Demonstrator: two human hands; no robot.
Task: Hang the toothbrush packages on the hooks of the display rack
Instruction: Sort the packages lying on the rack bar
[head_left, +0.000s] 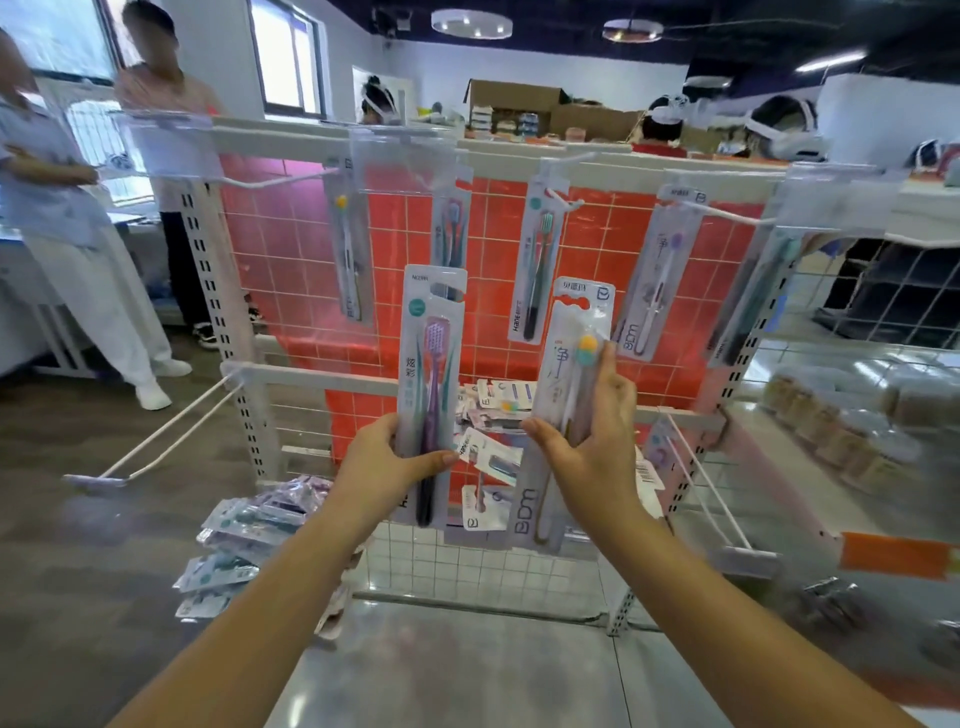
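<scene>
This is a big room with windows, round ceiling lights and a shiny grey floor. People stand at the left and more people sit far at the back, near cardboard boxes (511, 106). In front stands a white display rack (332, 143) with a red tiled back panel (400, 244) and long white hooks (270, 179).

The left hand (387, 460) holds a purple toothbrush package (431, 395) upright. The thumb lies across the front of the pack, low down, and the fingers curl behind its left edge. Most of the pack sticks up above the hand, and its hang hole at the top is not on any hook.

The right hand (589, 447) holds an orange-headed toothbrush package (569, 410), also upright and tipped a little to the right. The thumb presses the left edge and the fingers reach up the right side, close to the brush head. The bottom of this pack hangs down below the hand. The two packs are side by side, a little apart, in front of the rack.

Five hanging packages are already up on the top hooks: a yellow-tipped one (349, 249), a dark one (450, 228), a green-headed one (540, 270), a purple-headed one (655, 280) and one far right (748, 301), which is blurry and may be teal. More loose packs (493, 410) lie in the wire basket behind the hands, and a pile of packs (234, 540) sits on the floor at the left.
</scene>
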